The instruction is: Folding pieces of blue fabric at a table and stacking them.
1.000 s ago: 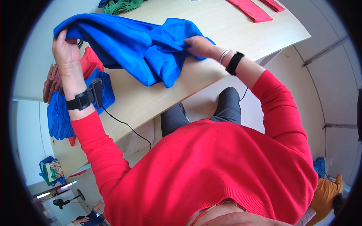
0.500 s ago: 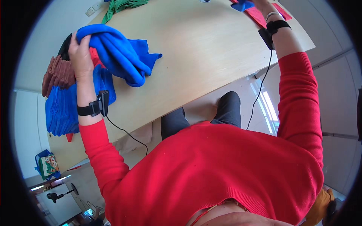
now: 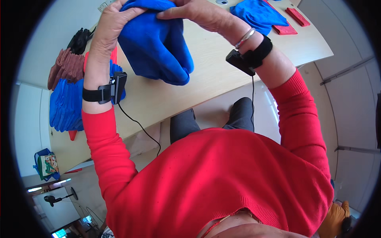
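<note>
Blue cloth (image 3: 152,47) is held by both hands at its upper edge, above the far side of the pale table (image 3: 222,67). The fabric hangs down toward the person in loose folds. Whether the lower edge touches the tabletop cannot be determined.

Left hand (image 3: 109,29): closed on the left part of the upper edge, thumb on the near face of the fabric, other fingers partly out of sight. Right hand (image 3: 198,14): closed on the right part of the same edge, thumb on the near face and pointing toward the left thumb; its other fingers are mostly hidden. The two thumbs are near each other but apart.

Each wrist carries a black strap with a cabled black unit. A silver bracelet (image 3: 246,37) sits on the right wrist, on the hand side of the strap.

Right of the hands, a second blue cloth (image 3: 258,16) lies loosely on the table, partly covering a red strip (image 3: 285,30). Another red strip (image 3: 297,17) lies just beside them.

At the left end of the table, a brown stack (image 3: 67,67) of folded fabric adjoins a blue stack (image 3: 65,105). A black bundle (image 3: 80,41) lies beyond the brown stack.
</note>
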`<state>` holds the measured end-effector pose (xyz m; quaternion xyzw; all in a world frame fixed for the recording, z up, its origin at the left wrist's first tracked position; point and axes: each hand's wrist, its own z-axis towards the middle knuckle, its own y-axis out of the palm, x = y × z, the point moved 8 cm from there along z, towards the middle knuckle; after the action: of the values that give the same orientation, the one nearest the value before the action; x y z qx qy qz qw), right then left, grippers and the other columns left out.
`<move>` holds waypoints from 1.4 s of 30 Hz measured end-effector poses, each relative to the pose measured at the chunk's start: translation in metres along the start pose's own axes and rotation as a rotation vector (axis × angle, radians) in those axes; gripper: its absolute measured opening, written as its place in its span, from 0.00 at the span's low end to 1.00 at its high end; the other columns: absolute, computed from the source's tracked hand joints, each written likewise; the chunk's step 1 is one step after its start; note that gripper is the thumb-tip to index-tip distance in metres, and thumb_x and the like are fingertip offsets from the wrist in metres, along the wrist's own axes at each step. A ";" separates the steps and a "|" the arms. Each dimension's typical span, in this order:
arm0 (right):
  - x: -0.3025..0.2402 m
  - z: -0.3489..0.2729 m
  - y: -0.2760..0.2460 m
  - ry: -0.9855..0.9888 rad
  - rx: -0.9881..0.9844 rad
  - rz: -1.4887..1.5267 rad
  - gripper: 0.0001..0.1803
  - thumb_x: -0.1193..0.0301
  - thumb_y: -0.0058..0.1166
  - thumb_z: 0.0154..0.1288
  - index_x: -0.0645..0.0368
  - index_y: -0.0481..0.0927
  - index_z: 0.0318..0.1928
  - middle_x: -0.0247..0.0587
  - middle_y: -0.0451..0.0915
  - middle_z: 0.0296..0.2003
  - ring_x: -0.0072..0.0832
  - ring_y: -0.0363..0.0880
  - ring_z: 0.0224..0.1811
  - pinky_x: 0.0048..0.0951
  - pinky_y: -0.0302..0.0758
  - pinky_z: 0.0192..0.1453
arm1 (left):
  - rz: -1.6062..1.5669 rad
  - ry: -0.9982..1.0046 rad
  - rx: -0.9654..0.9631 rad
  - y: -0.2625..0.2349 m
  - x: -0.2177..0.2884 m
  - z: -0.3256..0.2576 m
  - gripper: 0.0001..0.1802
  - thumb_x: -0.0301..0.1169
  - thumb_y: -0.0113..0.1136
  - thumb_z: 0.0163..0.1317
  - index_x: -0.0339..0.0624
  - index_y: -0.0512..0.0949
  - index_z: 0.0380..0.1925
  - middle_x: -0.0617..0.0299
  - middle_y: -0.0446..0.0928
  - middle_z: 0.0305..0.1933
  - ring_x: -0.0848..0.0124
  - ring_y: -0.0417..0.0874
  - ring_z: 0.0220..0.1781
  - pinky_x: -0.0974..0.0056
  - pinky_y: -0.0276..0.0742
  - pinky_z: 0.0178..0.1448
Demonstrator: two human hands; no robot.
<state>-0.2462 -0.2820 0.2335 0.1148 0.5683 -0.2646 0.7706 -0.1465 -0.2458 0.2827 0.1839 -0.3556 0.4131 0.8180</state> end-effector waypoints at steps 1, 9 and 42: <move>-0.003 -0.012 -0.004 0.074 0.018 -0.131 0.20 0.66 0.58 0.61 0.63 0.75 0.51 0.39 0.79 0.44 0.26 0.74 0.47 0.26 0.67 0.61 | 0.250 -0.176 0.192 0.004 0.011 -0.003 0.13 0.23 0.60 0.53 0.38 0.80 0.40 0.66 0.79 0.32 0.77 0.78 0.32 0.72 0.76 0.42; 0.052 -0.098 -0.071 0.252 0.213 -0.192 0.13 0.65 0.59 0.59 0.58 0.77 0.42 0.39 0.79 0.34 0.32 0.80 0.36 0.33 0.78 0.39 | 0.417 -0.404 0.582 -0.076 0.034 -0.051 0.18 0.33 0.64 0.56 0.41 0.78 0.47 0.62 0.80 0.43 0.73 0.79 0.45 0.67 0.72 0.56; -0.061 -0.154 -0.214 -0.144 0.800 -1.932 0.13 0.69 0.57 0.53 0.58 0.72 0.38 0.47 0.73 0.33 0.50 0.73 0.42 0.43 0.70 0.45 | 1.558 -0.290 0.901 -0.176 0.088 -0.114 0.16 0.38 0.55 0.64 0.38 0.76 0.45 0.62 0.79 0.29 0.79 0.78 0.27 0.74 0.69 0.32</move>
<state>-0.4998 -0.3696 0.2664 -0.1575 0.2424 -0.9422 0.1694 0.0804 -0.2340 0.2687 0.2438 -0.2835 0.9214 0.1055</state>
